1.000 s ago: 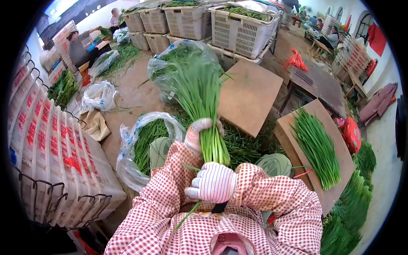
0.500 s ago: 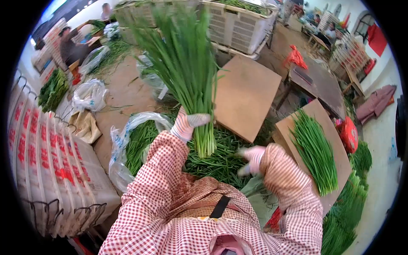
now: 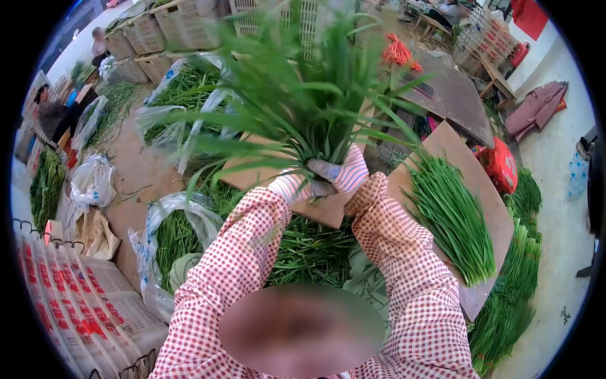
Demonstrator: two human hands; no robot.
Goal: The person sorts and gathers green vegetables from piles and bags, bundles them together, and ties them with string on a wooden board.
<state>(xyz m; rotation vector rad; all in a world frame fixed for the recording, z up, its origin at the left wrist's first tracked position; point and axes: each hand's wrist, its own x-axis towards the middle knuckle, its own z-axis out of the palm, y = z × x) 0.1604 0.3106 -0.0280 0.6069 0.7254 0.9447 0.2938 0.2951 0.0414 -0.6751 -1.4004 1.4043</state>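
A large bunch of long green chives (image 3: 315,107) stands up in front of me, its leaves fanned out and blurred by motion. My left hand (image 3: 291,185), in a striped glove, is closed on the base of the bunch. From the other side, my right hand (image 3: 348,172), also in a striped glove, wraps round the base with its thumb across the stems. The stem ends are mostly hidden behind my hands. Below lie loose chives (image 3: 309,252), near my lap. To the right, a neat bundle of chives (image 3: 451,218) rests on a brown board (image 3: 499,215).
Clear plastic bags (image 3: 148,252) of greens stand at left, beside a white crate (image 3: 120,300) with red print. More bundled chives (image 3: 514,284) lie at far right near a red bag (image 3: 502,167). Crates (image 3: 183,25) line the back. Other people sit at far left and back right.
My right hand has come up from the lower right onto the base of the bunch beside my left hand. The leaves have spread outward, and the view has shifted.
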